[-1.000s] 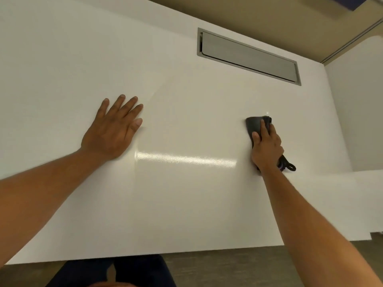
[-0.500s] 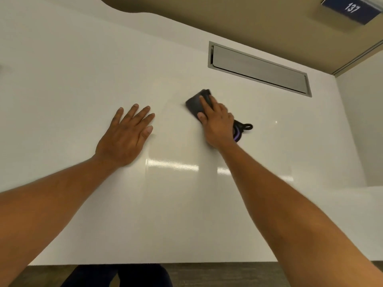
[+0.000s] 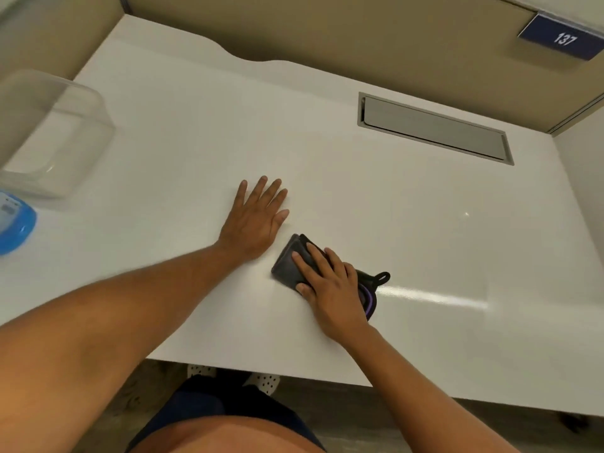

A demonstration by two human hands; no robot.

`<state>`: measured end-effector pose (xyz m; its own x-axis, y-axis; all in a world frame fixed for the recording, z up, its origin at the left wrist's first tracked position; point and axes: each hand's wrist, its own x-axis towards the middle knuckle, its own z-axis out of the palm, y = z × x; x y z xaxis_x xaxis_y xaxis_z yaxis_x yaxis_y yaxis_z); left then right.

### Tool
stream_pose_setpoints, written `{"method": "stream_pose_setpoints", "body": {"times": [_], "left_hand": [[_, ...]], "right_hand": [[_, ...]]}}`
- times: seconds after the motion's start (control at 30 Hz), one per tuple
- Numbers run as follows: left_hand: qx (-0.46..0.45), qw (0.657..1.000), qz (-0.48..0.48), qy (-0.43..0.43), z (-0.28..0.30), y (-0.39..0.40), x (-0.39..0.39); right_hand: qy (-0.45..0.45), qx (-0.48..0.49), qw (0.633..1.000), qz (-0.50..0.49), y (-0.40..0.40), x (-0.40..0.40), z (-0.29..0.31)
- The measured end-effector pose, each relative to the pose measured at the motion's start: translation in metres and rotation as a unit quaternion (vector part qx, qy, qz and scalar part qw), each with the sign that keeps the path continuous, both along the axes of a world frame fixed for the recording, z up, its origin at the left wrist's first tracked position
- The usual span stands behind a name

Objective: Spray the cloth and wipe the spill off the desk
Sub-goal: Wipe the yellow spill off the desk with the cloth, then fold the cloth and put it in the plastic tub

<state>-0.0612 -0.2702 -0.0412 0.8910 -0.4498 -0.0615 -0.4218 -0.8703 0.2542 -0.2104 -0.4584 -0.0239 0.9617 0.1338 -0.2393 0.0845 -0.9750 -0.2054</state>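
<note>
A folded dark grey cloth (image 3: pixel 287 263) with a purple edge and a hanging loop lies flat on the white desk (image 3: pixel 425 240), near the front middle. My right hand (image 3: pixel 330 286) presses down on it, fingers spread over its top. Just left of the cloth my left hand (image 3: pixel 258 220) rests flat on the desk, palm down, fingers apart, holding nothing. No spill shows on the glossy surface. A blue and white object (image 3: pixel 13 223), perhaps the spray bottle, is cut off at the left edge.
A clear plastic container (image 3: pixel 52 132) stands at the desk's far left. A grey cable hatch (image 3: pixel 434 129) is set into the desk at the back right. Beige partition walls bound the back, with a blue number sign (image 3: pixel 562 39). The desk's front edge runs just above my knees.
My right hand has slid the cloth from the right side across to the middle, then back toward the front, ending beside my left hand. The view has tilted, revealing the desk's left side.
</note>
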Motion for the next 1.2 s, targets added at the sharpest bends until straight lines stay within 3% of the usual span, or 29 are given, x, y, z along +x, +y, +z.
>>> {"method": "stream_pose_setpoints", "body": {"times": [0.17,0.27,0.53,0.73,0.9,1.0,1.07,1.2], "left_hand": [[-0.138,0.988,0.058,0.036,0.012,0.015,-0.060],[-0.187,0.978,0.084,0.045,0.021,0.033,-0.089],[-0.236,0.959,0.137,0.073,0.024,0.083,-0.125],[-0.295,0.932,0.158,0.139,0.026,0.104,-0.116],[-0.379,0.865,0.130,0.302,0.045,0.115,-0.083],[-0.415,0.818,0.093,0.388,0.069,0.120,-0.054],[-0.423,0.806,0.047,0.413,0.087,0.127,-0.031],[-0.445,0.768,-0.005,0.461,0.114,0.154,0.009]], "right_hand": [[-0.114,0.039,0.992,-0.043,0.031,0.004,0.025],[-0.037,0.029,0.998,-0.043,0.045,0.012,0.026],[-0.015,-0.001,0.999,-0.045,0.050,0.037,0.016],[-0.018,0.159,0.976,-0.151,0.036,0.040,0.050],[0.055,0.399,0.874,-0.271,0.026,0.058,0.099],[0.140,0.544,0.787,-0.254,0.027,0.082,0.117],[0.181,0.612,0.734,-0.232,0.038,0.098,0.125],[0.191,0.728,0.613,-0.239,0.073,0.132,0.135]]}}
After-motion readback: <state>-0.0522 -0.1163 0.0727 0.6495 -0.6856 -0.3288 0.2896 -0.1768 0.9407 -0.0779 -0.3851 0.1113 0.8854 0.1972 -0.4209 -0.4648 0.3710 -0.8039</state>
